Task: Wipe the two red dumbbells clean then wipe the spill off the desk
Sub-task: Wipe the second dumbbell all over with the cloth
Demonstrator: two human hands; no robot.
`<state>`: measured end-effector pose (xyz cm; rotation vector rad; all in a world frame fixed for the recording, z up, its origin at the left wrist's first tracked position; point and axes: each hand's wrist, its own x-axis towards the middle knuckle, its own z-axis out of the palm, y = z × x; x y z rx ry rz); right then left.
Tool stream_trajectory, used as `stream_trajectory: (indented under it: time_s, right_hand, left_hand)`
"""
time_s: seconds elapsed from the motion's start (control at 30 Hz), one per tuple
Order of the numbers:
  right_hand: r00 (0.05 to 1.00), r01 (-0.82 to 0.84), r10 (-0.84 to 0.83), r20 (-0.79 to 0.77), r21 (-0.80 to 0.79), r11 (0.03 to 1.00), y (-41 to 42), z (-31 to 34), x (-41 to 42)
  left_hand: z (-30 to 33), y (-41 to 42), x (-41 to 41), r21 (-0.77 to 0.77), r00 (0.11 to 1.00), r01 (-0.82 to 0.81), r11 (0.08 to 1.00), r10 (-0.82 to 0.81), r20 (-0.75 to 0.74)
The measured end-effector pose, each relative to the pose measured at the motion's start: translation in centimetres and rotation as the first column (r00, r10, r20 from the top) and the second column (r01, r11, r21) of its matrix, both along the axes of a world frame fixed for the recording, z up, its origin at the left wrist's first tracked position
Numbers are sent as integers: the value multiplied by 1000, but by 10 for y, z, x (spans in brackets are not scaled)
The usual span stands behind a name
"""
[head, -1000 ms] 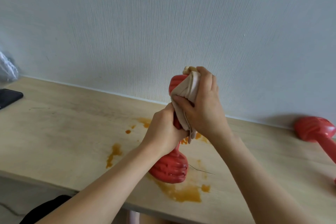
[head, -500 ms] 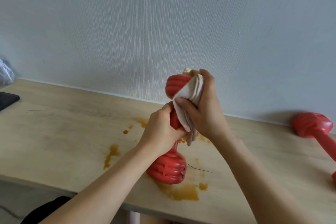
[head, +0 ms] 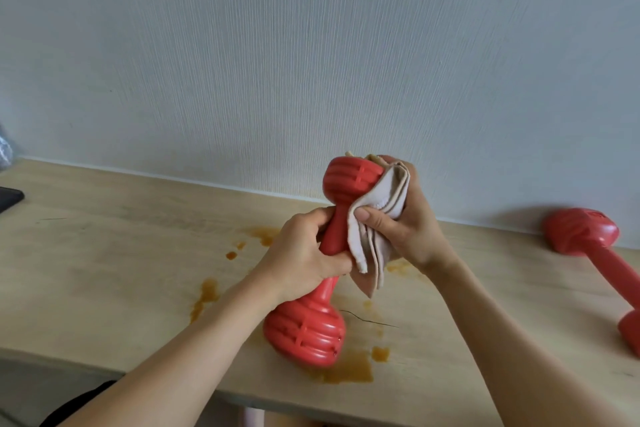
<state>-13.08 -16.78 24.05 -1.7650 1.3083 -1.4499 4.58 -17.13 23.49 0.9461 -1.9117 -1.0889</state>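
Single head cam, wide-angle, looking forward and down from the person's head, facing the wall (head: 311, 45) across the table (head: 104, 270). It's sitting close: both forearms are running in from the bottom edge, hands mid-frame. Only one view, so nothing is overlapping.

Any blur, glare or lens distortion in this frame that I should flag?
Head view: even, soft light, no glare; second dumbbell at the right edge slightly smeared and casting a soft shadow on the wall; desk edge bowed by the wide lens; held dumbbell and cloth fairly sharp.
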Motion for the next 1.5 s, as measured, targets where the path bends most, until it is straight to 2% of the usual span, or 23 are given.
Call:
stream_trajectory:
  time_s: [0.1, 0.17, 0.3, 0.43, 0.5, 0.57, 0.7, 0.8, 0.9, 1.0, 1.1, 1.17, 1.2, 1.23, 1.3, 1.5]
  right_hand:
    - [999, 31, -31, -43, 13, 999, 1, 1, 4]
    - [988, 127, -128, -85, -24, 992, 3, 8, 17]
    - [954, 279, -289, -77, -116, 953, 7, 21, 40]
    - [943, 319, -328, -58, -123, 940, 5, 21, 43]
    - [954, 291, -298, -35, -132, 947, 6, 18, 38]
    - [981, 192, -190, 27, -141, 971, 9, 14, 27]
    - [993, -5, 12, 117, -61, 998, 11, 7, 4]
    - [989, -22, 22, 143, -7, 1000, 7, 4, 0]
    - [993, 38, -35, 114, -30, 999, 6, 7, 1]
    - [990, 117, -113, 79, -43, 992, 8, 16, 5]
    - [982, 188, -187, 24, -33, 982, 10, 21, 9]
    - [968, 250, -251, -25, -15, 968, 12, 24, 13]
    - [957, 284, -284, -57, -16, 959, 12, 25, 15]
    - [945, 315, -315, -87, -22, 949, 13, 27, 19]
    - [919, 369, -372, -131, -50, 928, 16, 31, 28]
    - [831, 458, -504, -236, -224, 860, 16, 30, 53]
  left_hand:
    - [0, 0, 0, 28, 999, 24, 999, -25, 33]
    - [1, 0, 0, -15, 999, 3, 1000, -2, 55]
    - [5, 3, -2, -110, 996, -69, 992, 75, 46]
    - [3, 5, -7, -142, 993, -108, 984, 114, 31]
    - [2, 6, -9, -157, 992, -119, 980, 125, 24]
    - [2, 6, -9, -141, 995, -93, 986, 96, 12]
    - [2, 3, -3, -11, 998, 45, 999, -46, -31]
    - [1, -1, 1, 89, 991, 128, 988, -124, -58]
    - [2, -4, 2, 118, 987, 156, 981, -149, -64]
    - [7, -4, -2, 92, 993, 115, 989, -116, 7]
    - [13, 6, -3, 20, 971, 47, 999, -50, 236]
    - [14, 19, -2, -165, 873, -31, 986, 107, 475]
    - [12, 26, -2, -262, 817, -53, 964, 193, 543]
    - [9, 32, -3, -326, 797, -80, 942, 257, 547]
    - [4, 38, -5, -360, 802, -149, 921, 326, 500]
    - [4, 22, 8, -218, 885, -230, 948, 297, 359]
